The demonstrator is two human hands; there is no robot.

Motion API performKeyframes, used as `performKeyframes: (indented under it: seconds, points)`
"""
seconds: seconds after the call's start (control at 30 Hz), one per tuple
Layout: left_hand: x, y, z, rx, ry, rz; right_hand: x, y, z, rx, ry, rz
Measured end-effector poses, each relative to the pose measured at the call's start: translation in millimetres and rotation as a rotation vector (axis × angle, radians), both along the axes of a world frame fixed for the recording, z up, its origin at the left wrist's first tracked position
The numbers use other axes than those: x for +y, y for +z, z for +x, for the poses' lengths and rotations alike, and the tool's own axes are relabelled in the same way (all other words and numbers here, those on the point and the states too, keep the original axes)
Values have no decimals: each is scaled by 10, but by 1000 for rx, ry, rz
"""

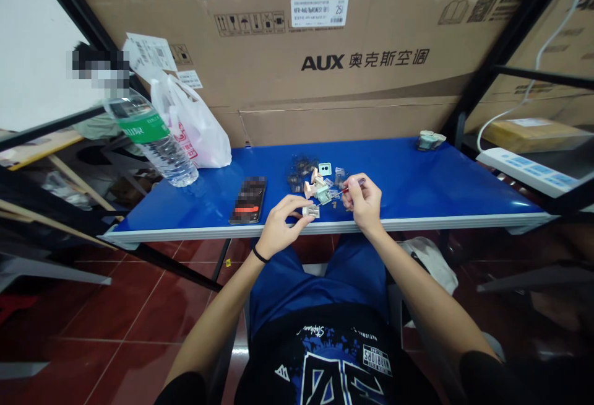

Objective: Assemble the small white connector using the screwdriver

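Close to the table's front edge, my left hand [282, 224] is closed on a small white plastic part [312, 211], pinched between thumb and fingers. My right hand [365, 204] grips a thin screwdriver [344, 191] with a red section and a metal shaft. Its shaft slants left toward the white part; whether the tip touches it I cannot tell. Just beyond both hands lies a loose pile of pink and mint-green plastic pieces [321, 192]. A mint-green square piece [325, 169] with dark holes lies behind them, beside a heap of dark small parts [299, 173].
On the blue table [390, 176] a phone [249, 199] lies left of my hands. A water bottle [155, 142] and a white plastic bag [199, 123] stand farther left. More mint-green pieces [430, 139] sit at the back right. A large cardboard box [325, 95] walls off the back.
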State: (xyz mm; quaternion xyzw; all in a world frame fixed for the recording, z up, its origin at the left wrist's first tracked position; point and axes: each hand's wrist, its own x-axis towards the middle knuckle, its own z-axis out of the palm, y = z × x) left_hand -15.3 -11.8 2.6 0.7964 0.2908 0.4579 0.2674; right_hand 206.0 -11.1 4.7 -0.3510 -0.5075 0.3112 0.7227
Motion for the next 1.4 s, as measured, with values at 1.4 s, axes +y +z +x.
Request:
performKeyframes:
  seconds: [1.4]
  points:
    - [21,-30,-5,24,25,-5,2,0,0,-16,-46,2]
